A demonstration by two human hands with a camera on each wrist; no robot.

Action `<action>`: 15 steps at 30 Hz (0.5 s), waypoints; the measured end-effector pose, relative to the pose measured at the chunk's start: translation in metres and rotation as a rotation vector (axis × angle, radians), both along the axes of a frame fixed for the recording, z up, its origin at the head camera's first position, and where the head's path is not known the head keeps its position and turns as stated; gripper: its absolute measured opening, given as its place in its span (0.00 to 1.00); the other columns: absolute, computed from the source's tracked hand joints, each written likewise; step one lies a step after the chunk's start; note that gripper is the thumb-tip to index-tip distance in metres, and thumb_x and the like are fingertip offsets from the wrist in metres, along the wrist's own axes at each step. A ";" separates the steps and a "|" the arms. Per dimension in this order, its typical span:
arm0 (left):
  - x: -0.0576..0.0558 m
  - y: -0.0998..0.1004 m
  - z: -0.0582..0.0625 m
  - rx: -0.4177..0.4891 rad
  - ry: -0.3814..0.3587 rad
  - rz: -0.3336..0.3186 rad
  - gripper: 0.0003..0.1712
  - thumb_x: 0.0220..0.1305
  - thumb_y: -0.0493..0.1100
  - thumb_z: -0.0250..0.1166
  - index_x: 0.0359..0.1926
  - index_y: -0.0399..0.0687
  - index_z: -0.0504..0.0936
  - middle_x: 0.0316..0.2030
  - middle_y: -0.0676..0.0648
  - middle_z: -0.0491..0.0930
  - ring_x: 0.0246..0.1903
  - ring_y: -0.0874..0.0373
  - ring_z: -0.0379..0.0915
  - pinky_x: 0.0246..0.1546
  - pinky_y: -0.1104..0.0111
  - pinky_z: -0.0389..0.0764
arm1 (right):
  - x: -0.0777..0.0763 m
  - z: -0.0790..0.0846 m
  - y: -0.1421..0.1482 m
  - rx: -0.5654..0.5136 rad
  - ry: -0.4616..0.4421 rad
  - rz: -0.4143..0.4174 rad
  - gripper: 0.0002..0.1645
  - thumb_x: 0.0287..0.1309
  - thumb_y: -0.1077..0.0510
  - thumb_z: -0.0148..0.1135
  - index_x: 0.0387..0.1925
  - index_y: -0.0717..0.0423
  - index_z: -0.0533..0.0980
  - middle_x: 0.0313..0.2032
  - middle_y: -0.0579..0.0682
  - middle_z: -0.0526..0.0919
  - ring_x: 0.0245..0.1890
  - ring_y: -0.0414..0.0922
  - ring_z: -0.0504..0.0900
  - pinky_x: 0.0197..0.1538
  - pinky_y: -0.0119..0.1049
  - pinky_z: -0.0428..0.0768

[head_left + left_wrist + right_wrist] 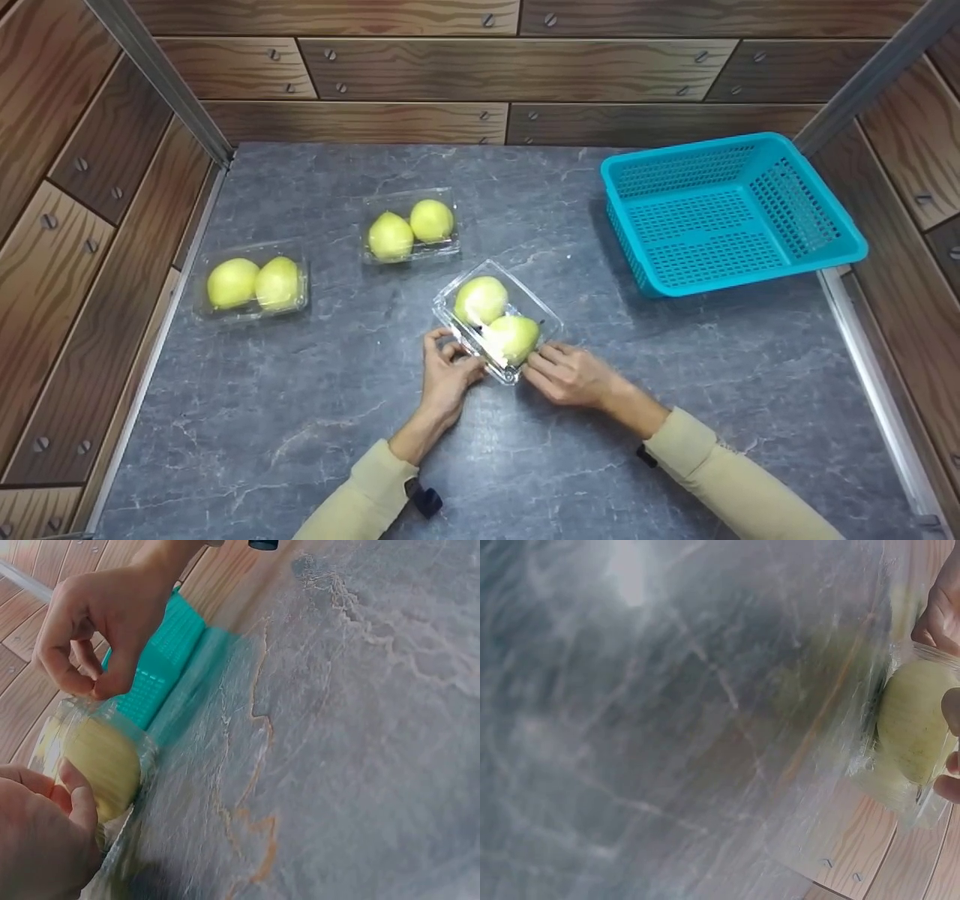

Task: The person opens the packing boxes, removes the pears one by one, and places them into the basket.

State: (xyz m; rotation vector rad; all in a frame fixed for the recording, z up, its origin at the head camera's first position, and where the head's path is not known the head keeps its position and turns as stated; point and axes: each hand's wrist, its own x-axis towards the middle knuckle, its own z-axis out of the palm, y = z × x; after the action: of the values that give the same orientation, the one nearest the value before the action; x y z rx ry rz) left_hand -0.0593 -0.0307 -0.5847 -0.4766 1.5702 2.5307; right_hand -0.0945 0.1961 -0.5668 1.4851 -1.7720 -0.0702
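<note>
A clear plastic clamshell box [531, 300] with two yellow-green pears [511, 337] inside sits at an angle in the middle of the table. My left hand [448, 379] grips its left side, thumb near the front corner. At the right side of that corner, my right hand [571, 375] pinches the box edge with bent fingers. The left wrist view shows the right hand [112, 622] above the box and the left thumb against its side. Whether the lid is fully latched cannot be made out. In the right wrist view a pear [915, 720] shows through the plastic.
Two similar clear boxes with pears stand on the grey marbled table [315, 420]: one box [411, 225] behind the held one, another box [251, 281] at the left. A turquoise perforated basket [731, 277] stands at the back right. Wood-patterned walls [517, 71] enclose the table.
</note>
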 end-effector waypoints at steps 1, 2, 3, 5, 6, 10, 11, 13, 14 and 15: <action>0.000 -0.001 0.000 0.000 0.003 -0.006 0.39 0.54 0.20 0.63 0.61 0.45 0.55 0.36 0.50 0.75 0.27 0.63 0.76 0.26 0.75 0.83 | 0.000 0.000 0.000 -0.002 -0.003 0.002 0.22 0.79 0.63 0.44 0.33 0.55 0.84 0.31 0.49 0.88 0.31 0.43 0.87 0.36 0.33 0.93; 0.000 -0.001 0.000 0.001 0.005 -0.011 0.39 0.54 0.20 0.63 0.61 0.45 0.55 0.36 0.50 0.75 0.27 0.63 0.77 0.26 0.75 0.84 | 0.000 0.000 0.000 -0.002 -0.006 0.005 0.23 0.79 0.63 0.44 0.33 0.55 0.83 0.31 0.49 0.87 0.30 0.43 0.87 0.36 0.33 0.93; 0.000 -0.001 0.000 0.002 0.005 -0.016 0.39 0.54 0.20 0.63 0.60 0.45 0.55 0.36 0.50 0.76 0.27 0.63 0.77 0.27 0.75 0.84 | -0.001 0.000 -0.001 -0.004 -0.010 0.010 0.23 0.79 0.64 0.44 0.33 0.55 0.83 0.31 0.49 0.87 0.30 0.43 0.86 0.36 0.33 0.93; -0.001 -0.002 0.000 0.005 0.003 -0.027 0.38 0.54 0.19 0.63 0.60 0.44 0.55 0.37 0.50 0.75 0.27 0.63 0.77 0.27 0.74 0.84 | -0.001 0.000 -0.001 -0.008 -0.024 0.015 0.23 0.79 0.64 0.43 0.32 0.56 0.83 0.30 0.49 0.87 0.30 0.43 0.85 0.35 0.32 0.92; -0.001 -0.002 0.000 0.008 0.004 -0.032 0.38 0.54 0.19 0.63 0.60 0.45 0.55 0.37 0.50 0.75 0.27 0.64 0.77 0.27 0.74 0.84 | -0.001 0.000 -0.001 -0.010 -0.030 0.018 0.23 0.79 0.64 0.43 0.32 0.56 0.83 0.30 0.49 0.86 0.29 0.43 0.85 0.35 0.31 0.92; -0.002 -0.004 0.000 0.013 -0.003 -0.044 0.38 0.53 0.19 0.62 0.58 0.44 0.55 0.37 0.49 0.75 0.25 0.63 0.77 0.27 0.74 0.85 | -0.002 0.000 -0.001 -0.015 -0.049 0.028 0.23 0.78 0.64 0.43 0.32 0.56 0.82 0.30 0.49 0.87 0.28 0.43 0.84 0.32 0.30 0.91; -0.003 -0.004 0.000 0.013 -0.003 -0.047 0.37 0.53 0.18 0.62 0.58 0.44 0.55 0.37 0.49 0.74 0.25 0.63 0.77 0.26 0.73 0.85 | -0.003 0.000 -0.001 -0.013 -0.051 0.029 0.22 0.78 0.65 0.44 0.32 0.56 0.82 0.30 0.49 0.86 0.28 0.42 0.84 0.32 0.30 0.91; -0.004 -0.005 0.000 0.011 -0.003 -0.054 0.37 0.53 0.19 0.62 0.58 0.44 0.55 0.37 0.49 0.74 0.24 0.63 0.77 0.26 0.73 0.85 | -0.003 0.000 -0.001 -0.009 -0.056 0.031 0.22 0.78 0.65 0.44 0.31 0.57 0.82 0.30 0.49 0.86 0.28 0.43 0.83 0.31 0.29 0.90; -0.004 -0.005 0.000 0.009 -0.002 -0.058 0.37 0.53 0.19 0.61 0.58 0.44 0.55 0.37 0.49 0.74 0.24 0.63 0.77 0.26 0.73 0.85 | -0.003 0.000 -0.001 -0.008 -0.059 0.031 0.22 0.77 0.65 0.44 0.31 0.57 0.82 0.30 0.49 0.86 0.28 0.43 0.83 0.31 0.29 0.90; -0.004 -0.005 -0.001 0.007 -0.001 -0.062 0.37 0.53 0.19 0.61 0.58 0.44 0.55 0.37 0.49 0.74 0.24 0.63 0.77 0.26 0.73 0.85 | -0.003 0.000 -0.001 -0.005 -0.063 0.030 0.22 0.78 0.65 0.44 0.31 0.57 0.82 0.30 0.49 0.86 0.29 0.43 0.83 0.30 0.29 0.90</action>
State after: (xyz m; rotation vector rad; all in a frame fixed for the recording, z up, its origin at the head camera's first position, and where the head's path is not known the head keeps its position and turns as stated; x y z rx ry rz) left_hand -0.0633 -0.0361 -0.5853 -0.4218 1.5501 2.4893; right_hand -0.0978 0.1955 -0.5668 1.5249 -1.7975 -0.0038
